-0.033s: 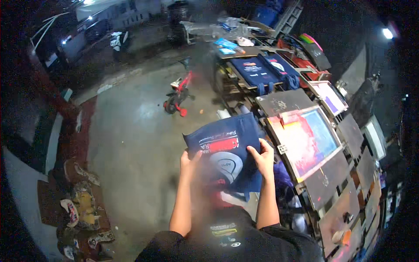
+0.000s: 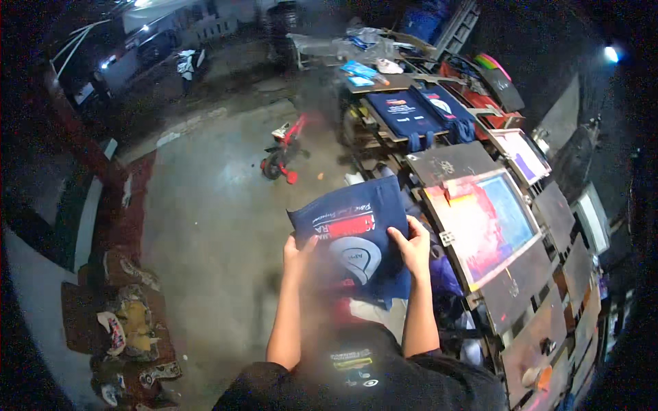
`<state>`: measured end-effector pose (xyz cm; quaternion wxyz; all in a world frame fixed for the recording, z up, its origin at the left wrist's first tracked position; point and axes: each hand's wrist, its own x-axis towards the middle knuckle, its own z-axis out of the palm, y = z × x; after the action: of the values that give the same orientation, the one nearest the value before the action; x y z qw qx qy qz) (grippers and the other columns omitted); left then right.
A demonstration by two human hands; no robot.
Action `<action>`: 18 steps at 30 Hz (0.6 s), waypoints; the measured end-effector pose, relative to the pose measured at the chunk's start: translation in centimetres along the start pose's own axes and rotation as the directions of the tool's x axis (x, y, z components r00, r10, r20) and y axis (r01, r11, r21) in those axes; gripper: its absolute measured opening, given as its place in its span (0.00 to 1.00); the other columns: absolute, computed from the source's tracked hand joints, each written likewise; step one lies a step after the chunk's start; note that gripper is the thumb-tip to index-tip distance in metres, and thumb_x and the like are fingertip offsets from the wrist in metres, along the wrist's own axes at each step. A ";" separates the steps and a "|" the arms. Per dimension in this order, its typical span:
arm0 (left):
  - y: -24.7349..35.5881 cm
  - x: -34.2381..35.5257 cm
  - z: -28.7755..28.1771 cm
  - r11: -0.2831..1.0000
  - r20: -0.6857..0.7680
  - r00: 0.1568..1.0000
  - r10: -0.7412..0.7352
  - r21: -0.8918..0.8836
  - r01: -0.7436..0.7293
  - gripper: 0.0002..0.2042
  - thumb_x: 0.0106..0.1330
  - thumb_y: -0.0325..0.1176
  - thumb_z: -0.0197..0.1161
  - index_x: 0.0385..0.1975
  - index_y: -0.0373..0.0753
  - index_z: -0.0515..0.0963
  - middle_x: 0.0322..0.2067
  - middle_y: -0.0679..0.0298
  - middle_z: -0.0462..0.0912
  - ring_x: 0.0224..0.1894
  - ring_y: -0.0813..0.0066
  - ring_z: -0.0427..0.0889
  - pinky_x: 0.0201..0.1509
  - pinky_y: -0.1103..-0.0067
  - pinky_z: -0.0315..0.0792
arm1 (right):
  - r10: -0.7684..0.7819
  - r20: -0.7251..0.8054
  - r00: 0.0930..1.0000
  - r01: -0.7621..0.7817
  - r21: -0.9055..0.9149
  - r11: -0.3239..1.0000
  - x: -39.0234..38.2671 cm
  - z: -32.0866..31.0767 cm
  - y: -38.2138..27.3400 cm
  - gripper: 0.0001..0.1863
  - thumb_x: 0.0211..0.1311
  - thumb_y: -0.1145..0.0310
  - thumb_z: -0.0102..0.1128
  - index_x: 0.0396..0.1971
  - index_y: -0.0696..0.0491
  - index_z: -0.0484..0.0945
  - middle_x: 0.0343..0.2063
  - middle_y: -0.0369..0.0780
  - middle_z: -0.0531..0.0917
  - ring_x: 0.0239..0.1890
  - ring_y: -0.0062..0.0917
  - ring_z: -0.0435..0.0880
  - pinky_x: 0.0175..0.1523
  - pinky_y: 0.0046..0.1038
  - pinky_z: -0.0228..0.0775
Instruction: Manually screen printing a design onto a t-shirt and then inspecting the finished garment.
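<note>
A navy cloth bag with a white and red print is stretched out in front of my body, its print facing me. My left hand pinches its left edge, thumb on the printed side. On the opposite edge, my right hand grips the cloth with the thumb lying over the front. The fingers behind the fabric are hidden. The bag's lower part hangs loosely and looks partly blurred by a smear across the middle of the view.
To the right, a long bench carries a framed printing screen smeared with pink, yellow and blue, dark boards, and navy printed bags. A small red bicycle stands on the floor ahead. Patterned brown furniture sits at left.
The surroundings have shifted slightly to the right in view, and the bicycle's upper part looks more blurred. My hands keep the same hold on the bag.
</note>
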<state>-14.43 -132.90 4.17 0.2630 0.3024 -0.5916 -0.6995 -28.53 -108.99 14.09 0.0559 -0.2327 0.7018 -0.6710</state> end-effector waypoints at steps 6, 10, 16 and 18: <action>3.4 7.8 2.1 0.996 -0.040 0.998 0.047 -0.074 -0.050 0.26 0.57 0.36 0.76 0.53 0.33 0.74 0.46 0.59 0.83 0.45 0.72 0.81 0.50 0.74 0.76 | -0.013 -0.006 1.000 0.013 -0.048 0.999 10.8 2.2 3.2 0.15 0.58 0.77 0.70 0.44 0.61 0.80 0.35 0.35 0.85 0.38 0.16 0.81 0.46 0.20 0.73; 4.3 12.1 4.0 0.993 0.092 0.991 0.093 -0.082 -0.085 0.24 0.58 0.22 0.73 0.54 0.31 0.73 0.47 0.61 0.83 0.49 0.74 0.81 0.58 0.76 0.74 | -0.092 -0.120 0.989 0.087 -0.047 0.995 15.9 2.3 5.6 0.14 0.59 0.76 0.70 0.44 0.60 0.80 0.35 0.34 0.85 0.37 0.16 0.80 0.45 0.20 0.72; 3.4 16.7 5.7 0.953 0.036 0.961 0.276 0.120 -0.278 0.16 0.52 0.19 0.75 0.36 0.35 0.75 0.39 0.62 0.82 0.43 0.72 0.80 0.48 0.75 0.75 | -0.102 -0.270 0.957 0.085 -0.074 0.994 21.0 2.8 8.3 0.10 0.60 0.75 0.69 0.40 0.60 0.80 0.33 0.33 0.83 0.36 0.15 0.78 0.45 0.20 0.71; 3.7 18.9 6.6 0.687 -0.040 0.738 0.674 0.401 -0.606 0.18 0.47 0.19 0.73 0.17 0.40 0.65 0.28 0.62 0.75 0.36 0.66 0.75 0.43 0.73 0.68 | -0.114 -0.271 0.956 0.085 -0.117 0.989 22.4 3.0 10.0 0.10 0.60 0.76 0.68 0.40 0.60 0.79 0.34 0.34 0.83 0.37 0.16 0.79 0.46 0.21 0.71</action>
<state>-32.04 -142.84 6.47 0.4843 0.1823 -0.7508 -0.4105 -49.71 -120.80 9.40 -0.0887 -0.1742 0.7241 -0.6614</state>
